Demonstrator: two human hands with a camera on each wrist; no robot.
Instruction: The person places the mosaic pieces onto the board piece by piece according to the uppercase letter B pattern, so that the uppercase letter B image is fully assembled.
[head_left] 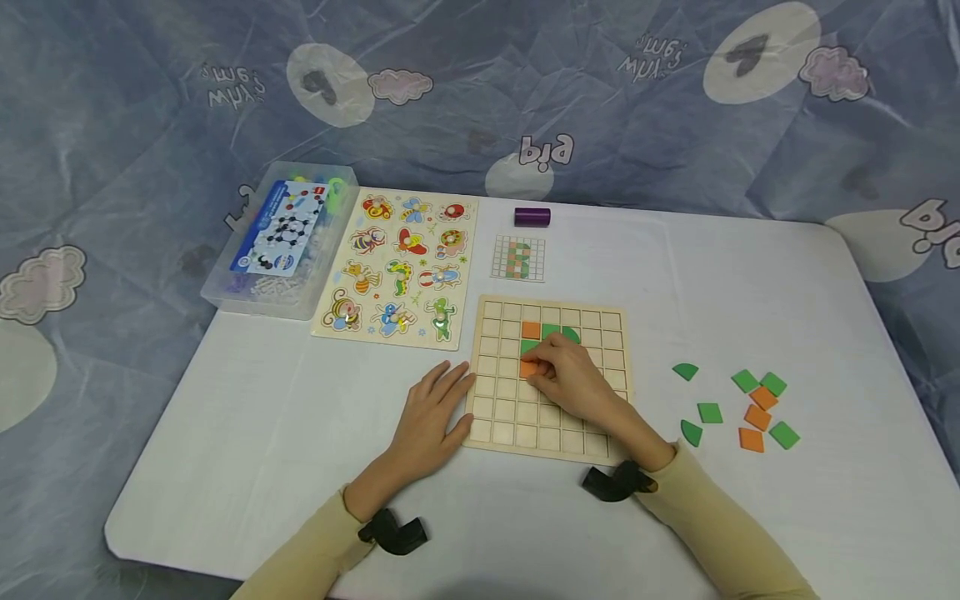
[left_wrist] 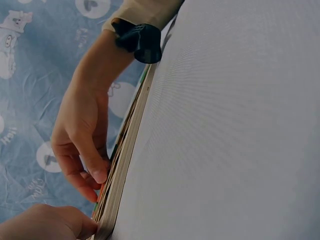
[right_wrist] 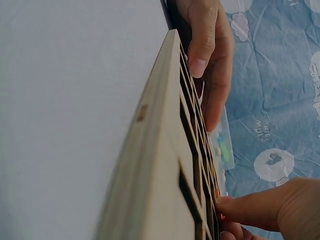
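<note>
A wooden grid board [head_left: 504,411] lies on the table in the head view. My right hand [head_left: 572,379] is over its middle, thumb and fingers pinching an orange square tile [head_left: 528,369] at a cell. Directly above that tile is a green tile [head_left: 529,347], partly hidden by the fingers, and above it another orange square [head_left: 531,331]. A green square [head_left: 551,331] and a green rounded tile [head_left: 572,335] fill cells to the right. My left hand [head_left: 429,417] lies flat with fingers spread, fingertips at the board's left edge.
Loose green squares [head_left: 709,413], orange squares [head_left: 752,440] and green quarter-round tiles [head_left: 686,372] lie right of the board. Beyond it are a small pattern card [head_left: 498,267] and a purple cylinder [head_left: 532,217]. An insect puzzle board [head_left: 382,260] and a clear plastic box [head_left: 225,293] stand at the back left.
</note>
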